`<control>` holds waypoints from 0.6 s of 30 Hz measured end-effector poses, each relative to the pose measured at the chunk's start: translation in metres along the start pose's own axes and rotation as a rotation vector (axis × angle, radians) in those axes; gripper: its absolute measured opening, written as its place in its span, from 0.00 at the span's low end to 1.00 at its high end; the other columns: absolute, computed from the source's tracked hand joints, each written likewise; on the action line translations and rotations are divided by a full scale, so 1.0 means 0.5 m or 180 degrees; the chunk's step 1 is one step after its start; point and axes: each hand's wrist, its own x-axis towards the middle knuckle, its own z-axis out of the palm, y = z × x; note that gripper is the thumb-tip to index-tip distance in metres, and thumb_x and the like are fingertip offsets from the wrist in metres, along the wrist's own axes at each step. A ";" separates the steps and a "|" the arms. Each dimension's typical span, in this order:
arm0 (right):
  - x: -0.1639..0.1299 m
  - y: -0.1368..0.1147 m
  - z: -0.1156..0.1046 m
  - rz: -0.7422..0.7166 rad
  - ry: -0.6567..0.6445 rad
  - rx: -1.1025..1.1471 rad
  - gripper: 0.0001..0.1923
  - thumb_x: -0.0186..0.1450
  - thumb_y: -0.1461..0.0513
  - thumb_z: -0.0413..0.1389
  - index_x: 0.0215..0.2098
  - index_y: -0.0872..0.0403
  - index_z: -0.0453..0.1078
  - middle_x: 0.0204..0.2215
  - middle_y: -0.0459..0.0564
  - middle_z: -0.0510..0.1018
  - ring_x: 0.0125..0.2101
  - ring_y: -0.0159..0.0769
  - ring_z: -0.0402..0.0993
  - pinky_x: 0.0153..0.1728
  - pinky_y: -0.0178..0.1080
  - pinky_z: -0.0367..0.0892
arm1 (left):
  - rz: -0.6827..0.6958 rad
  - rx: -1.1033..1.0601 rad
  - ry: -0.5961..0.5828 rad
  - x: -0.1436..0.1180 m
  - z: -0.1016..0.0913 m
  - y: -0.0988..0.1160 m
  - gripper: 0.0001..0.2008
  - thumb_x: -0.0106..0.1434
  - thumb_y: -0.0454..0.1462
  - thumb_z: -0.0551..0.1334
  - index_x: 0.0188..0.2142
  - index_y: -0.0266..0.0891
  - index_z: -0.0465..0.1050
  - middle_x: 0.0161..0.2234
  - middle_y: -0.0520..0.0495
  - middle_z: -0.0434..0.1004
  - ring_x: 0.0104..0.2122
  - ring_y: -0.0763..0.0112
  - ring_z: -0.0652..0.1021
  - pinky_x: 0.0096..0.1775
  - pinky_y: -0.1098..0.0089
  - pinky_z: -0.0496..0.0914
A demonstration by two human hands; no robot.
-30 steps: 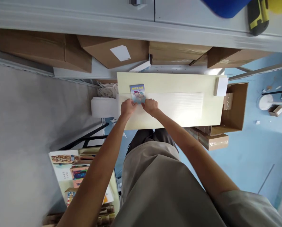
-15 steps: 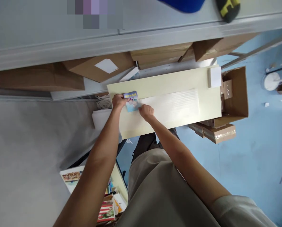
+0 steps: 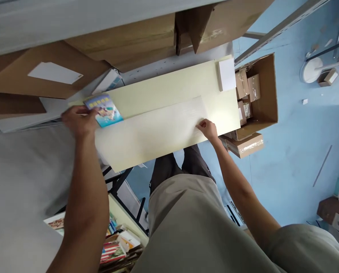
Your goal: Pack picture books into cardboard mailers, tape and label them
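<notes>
Head view. My left hand (image 3: 79, 122), at the left of the frame, is closed on the small blue picture booklet (image 3: 103, 110), gripping it by its left edge; the booklet lies at the left end of the pale yellow rectangular surface (image 3: 169, 85), which runs slantwise across the middle of the frame. My right hand (image 3: 207, 129), right of centre, has its fingertips pinched on the right end of the long white translucent foam sheet (image 3: 155, 131), which lies flat along the near half of the surface, its left end just beside the booklet. A small white block (image 3: 226, 74) rests at the surface's far right corner. To the right, an open brown cardboard box (image 3: 264, 94) on the blue floor holds wrapped brown packets (image 3: 247, 85). Along the top of the frame lie flat brown cartons (image 3: 135, 41). At lower left, colourful books (image 3: 118, 246) are stacked.
</notes>
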 end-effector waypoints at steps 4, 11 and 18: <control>0.022 0.015 0.004 -0.0167 -0.0099 -0.0047 0.06 0.73 0.58 0.67 0.42 0.50 0.76 0.44 0.52 0.89 0.44 0.43 0.84 0.46 0.41 0.74 | 0.0505 -0.0505 0.0741 -0.066 -0.047 0.159 0.11 0.60 0.31 0.72 0.43 0.36 0.79 0.53 0.43 0.87 0.54 0.62 0.84 0.61 0.58 0.78; 0.047 0.023 -0.009 -0.0365 -0.0355 -0.0262 0.04 0.74 0.58 0.65 0.43 0.49 0.78 0.45 0.54 0.90 0.47 0.47 0.86 0.48 0.43 0.76 | 0.0167 -0.1966 -0.1537 -0.315 0.096 0.366 0.18 0.66 0.50 0.76 0.41 0.39 0.81 0.38 0.48 0.87 0.39 0.63 0.87 0.46 0.63 0.83; 0.062 0.023 -0.013 -0.0480 -0.0490 -0.0444 0.06 0.76 0.57 0.63 0.44 0.50 0.79 0.46 0.56 0.90 0.48 0.49 0.86 0.49 0.44 0.76 | -0.0611 -0.1520 -0.1941 -0.415 0.306 0.325 0.12 0.63 0.43 0.76 0.36 0.38 0.81 0.38 0.42 0.88 0.42 0.55 0.87 0.50 0.59 0.81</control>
